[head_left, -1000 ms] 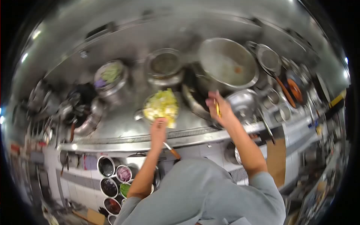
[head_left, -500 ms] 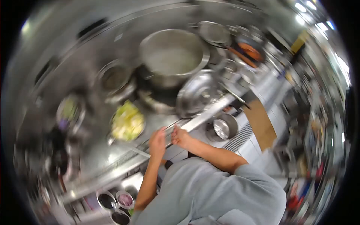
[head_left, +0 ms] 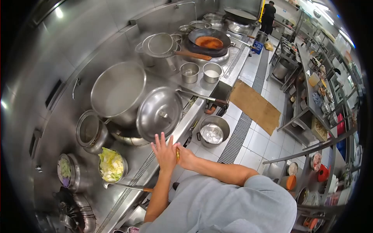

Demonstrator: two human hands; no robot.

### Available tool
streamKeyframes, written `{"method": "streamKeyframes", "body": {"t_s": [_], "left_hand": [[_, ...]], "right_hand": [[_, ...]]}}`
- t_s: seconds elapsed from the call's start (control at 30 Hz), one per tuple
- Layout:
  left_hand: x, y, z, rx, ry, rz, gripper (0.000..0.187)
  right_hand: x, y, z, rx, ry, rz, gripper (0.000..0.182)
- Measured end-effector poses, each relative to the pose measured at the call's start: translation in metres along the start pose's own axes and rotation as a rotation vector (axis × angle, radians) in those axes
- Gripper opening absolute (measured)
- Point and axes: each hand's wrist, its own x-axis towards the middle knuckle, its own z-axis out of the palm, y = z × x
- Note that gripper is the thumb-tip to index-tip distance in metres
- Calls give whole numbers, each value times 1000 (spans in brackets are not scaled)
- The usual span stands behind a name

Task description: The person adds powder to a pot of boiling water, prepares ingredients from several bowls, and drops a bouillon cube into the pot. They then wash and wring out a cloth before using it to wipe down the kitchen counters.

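My left hand (head_left: 165,153) is raised over the front edge of the stove counter, its fingers spread. Against its thumb side presses my right hand (head_left: 187,157), with fingers curled. A thin yellowish thing (head_left: 178,154) shows between the two hands, too small to name. Just beyond the fingertips, a large steel lid (head_left: 160,112) leans by the big stockpot (head_left: 119,89), which holds cloudy liquid. To the left, a steel bowl of chopped cabbage (head_left: 112,165) sits on the counter, near a wooden-handled utensil (head_left: 148,189).
A wok with red-orange sauce (head_left: 210,42), a strainer (head_left: 160,44) and two small steel pots (head_left: 189,72) stand farther along the counter. On the floor are a steel pot (head_left: 214,131), a drain grate (head_left: 237,136) and cardboard (head_left: 254,106). A person (head_left: 268,17) stands far back.
My hands, apart before, are now together, and the left fingers have spread. The view has turned right, showing more of the aisle, and is sharper.
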Motion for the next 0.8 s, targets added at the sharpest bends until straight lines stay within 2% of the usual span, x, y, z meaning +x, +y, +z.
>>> {"method": "streamKeyframes", "body": {"t_s": [0.07, 0.17, 0.2, 0.23, 0.37, 0.43, 0.47, 0.53, 0.6, 0.73, 0.8], "left_hand": [[21, 50, 28, 35, -46, 60, 45], [54, 127, 84, -350, -13, 24, 45], [68, 149, 101, -509, 20, 26, 45], [82, 171, 111, -560, -24, 47, 46], [129, 242, 138, -668, -241, 198, 45], [141, 268, 159, -702, -325, 231, 42], [147, 281, 171, -733, -322, 251, 35], [157, 308, 197, -761, -397, 303, 32], [171, 341, 220, -831, -482, 355, 26], [206, 405, 265, -916, -647, 454, 25], [226, 437, 293, -958, -664, 492, 24]], "right_hand": [[2, -37, -40, 58, 74, -81, 41], [14, -123, -143, 153, 52, -162, 39], [-8, -163, -157, 130, 114, -201, 39], [-34, -207, -168, 112, 179, -244, 42], [-95, -334, -281, 292, 129, -514, 41], [-133, -386, -316, 217, 209, -649, 34], [-147, -409, -340, 230, 179, -694, 22], [-172, -441, -367, 236, 203, -781, 14], [-204, -472, -378, 199, 305, -871, 35], [-225, -522, -392, 46, 494, -843, 45], [-222, -551, -417, 16, 491, -826, 45]]}}
